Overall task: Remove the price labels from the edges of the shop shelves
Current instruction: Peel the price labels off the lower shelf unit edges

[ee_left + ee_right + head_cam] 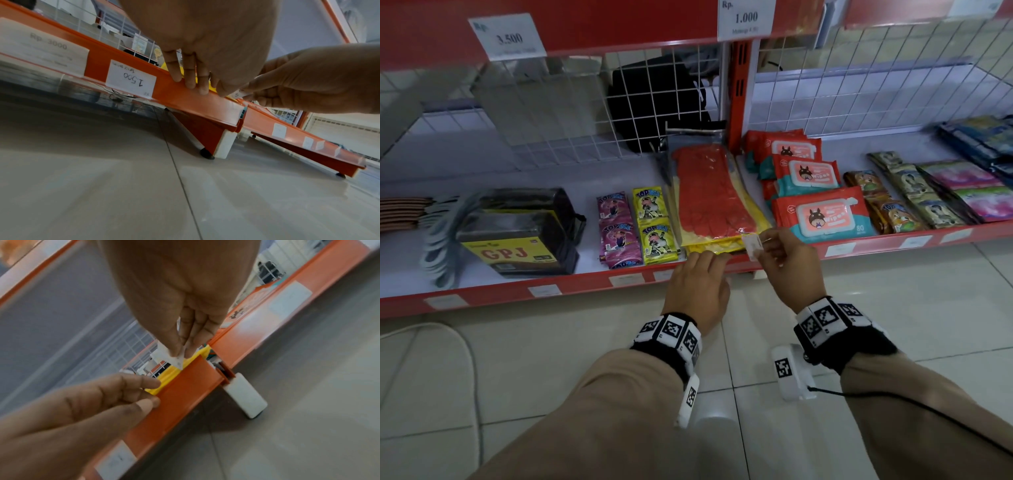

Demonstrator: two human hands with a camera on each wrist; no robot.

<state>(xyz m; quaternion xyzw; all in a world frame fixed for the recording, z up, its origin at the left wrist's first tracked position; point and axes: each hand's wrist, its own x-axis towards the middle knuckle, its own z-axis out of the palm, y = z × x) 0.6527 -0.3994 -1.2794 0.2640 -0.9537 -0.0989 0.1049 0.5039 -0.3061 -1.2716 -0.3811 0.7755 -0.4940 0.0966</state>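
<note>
One small white paper price label is off, pinched in the right hand above the red shelf edge. Left hand rests spread there; several white labels remain left and right.

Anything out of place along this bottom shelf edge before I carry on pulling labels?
The glove packet juts over the red shelf edge beside the left hand. The 1.500 label sits upside down.

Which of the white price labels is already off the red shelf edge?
The small white paper label pinched in the right hand, above the red shelf edge; the others sit in the strip.
</note>
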